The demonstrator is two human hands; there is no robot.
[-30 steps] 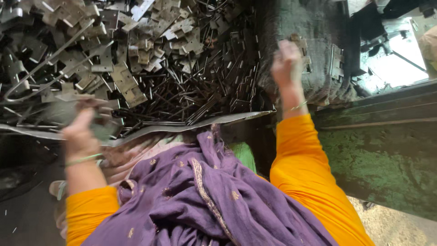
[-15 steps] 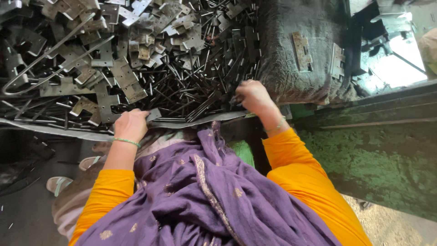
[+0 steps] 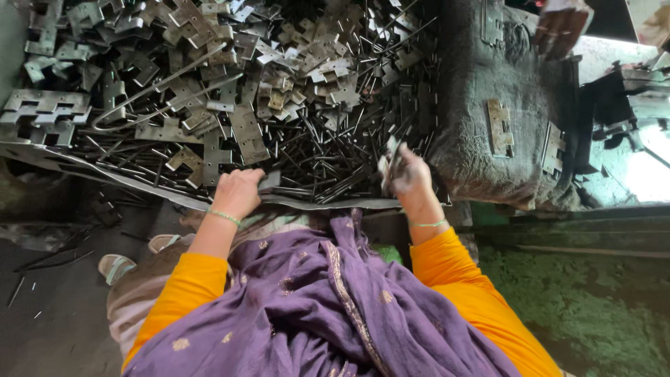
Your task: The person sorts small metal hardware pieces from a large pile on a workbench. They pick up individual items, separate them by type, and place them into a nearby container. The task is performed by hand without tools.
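My left hand (image 3: 239, 192) rests closed on the near edge of a large pile of grey metal hinge plates (image 3: 174, 84) and thin steel pins (image 3: 328, 160), its fingers curled over a plate at the rim. My right hand (image 3: 405, 174) is closed around a small bunch of pins lifted just above the pile. Both arms wear orange sleeves and a thin bangle. A purple shawl (image 3: 314, 314) covers my lap below.
A dirty grey cloth-covered block (image 3: 481, 146) with a few finished hinges (image 3: 499, 127) on it stands right of the pile. Another person's hand (image 3: 558, 28) shows at the top right. A green stained ledge (image 3: 579, 307) lies at lower right. A sandalled foot (image 3: 115, 265) is at lower left.
My right hand came down from the cloth block to the pins and closed on a bunch. My left hand moved right and forward onto the pile's edge.
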